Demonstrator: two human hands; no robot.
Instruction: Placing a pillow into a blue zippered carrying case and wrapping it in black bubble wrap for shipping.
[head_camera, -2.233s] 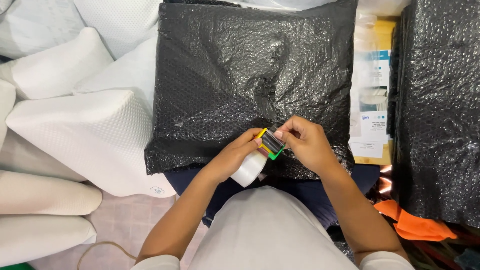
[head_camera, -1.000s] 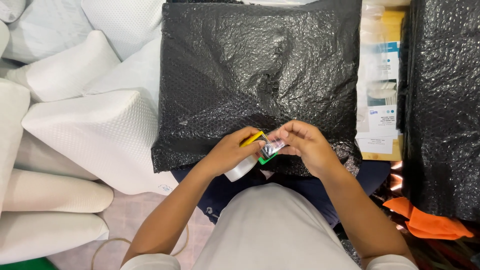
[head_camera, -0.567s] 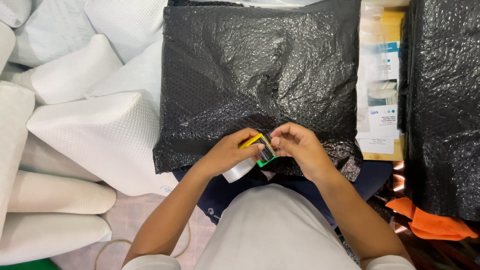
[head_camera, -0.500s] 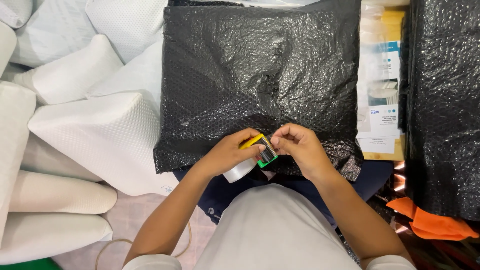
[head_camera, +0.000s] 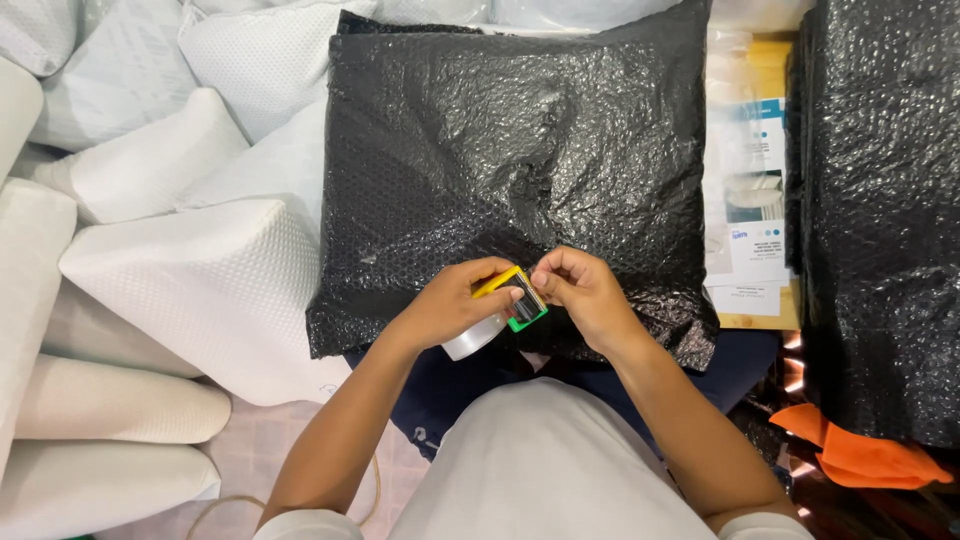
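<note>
Nearest to me, at six o'clock, my own pale shirt fills the bottom of the view, with both forearms running up from it to meet at the centre. My left hand (head_camera: 452, 305) is closed round a small tape dispenser (head_camera: 497, 312): a clear roll sits low in the palm, and the yellow and green frame sticks out past the fingertips. Its long axis runs from about eight o'clock, where the roll is, to two o'clock, where the cutter end points toward my right hand (head_camera: 580, 292). That hand is pinched shut, thumb and forefinger together right at the cutter end; I take it they hold the loose tape end, though the strip itself is too thin for me to make out. So the dispenser lies between the two grips, mostly inside the left one.

Both hands hover over the near edge of a black bubble-wrapped parcel (head_camera: 520, 170) lying across my lap. Compared with a second ago, the right hand has drawn back in against the dispenser.

Further out, white foam pillows (head_camera: 190, 280) pile up from eight to eleven o'clock, a printed carton (head_camera: 752, 200) lies at two o'clock, more black bubble wrap (head_camera: 880, 210) fills three o'clock, and an orange cloth (head_camera: 860, 455) sits at four.
</note>
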